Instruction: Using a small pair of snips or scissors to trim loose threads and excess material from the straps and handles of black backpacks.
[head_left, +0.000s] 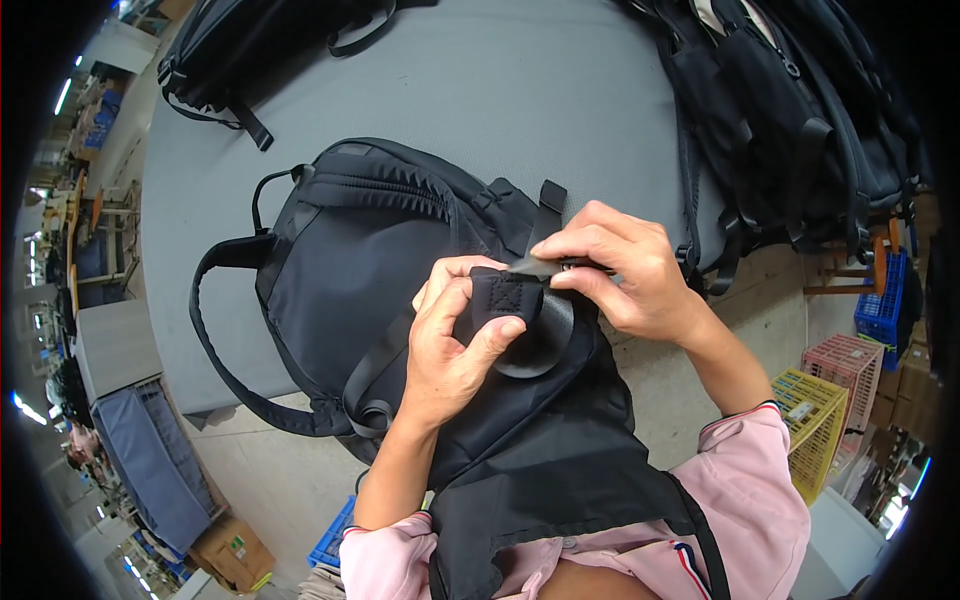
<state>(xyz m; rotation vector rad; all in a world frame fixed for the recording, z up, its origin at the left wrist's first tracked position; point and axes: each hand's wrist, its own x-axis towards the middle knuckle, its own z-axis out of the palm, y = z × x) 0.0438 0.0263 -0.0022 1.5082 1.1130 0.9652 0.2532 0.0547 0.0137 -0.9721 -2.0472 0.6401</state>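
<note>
close in, just past the dark apron, the left hand has thumb and fingers clamped on a stitched tab, lifted off the bag's body, presumably so its edge sits firm and easy to see. meeting it, the right hand pinches a slim pointed metal tool, tip right by the tab's upper edge; whether they touch, i can't tell. that short grip looks chosen for fine control. and the backpack itself? lying over the near edge of the grey table, likely to bring it within reach: black, smooth, faintly sheened, puckered along one edge, a crossed square of stitching on that tab. farther off, more black bags at the right.
</note>
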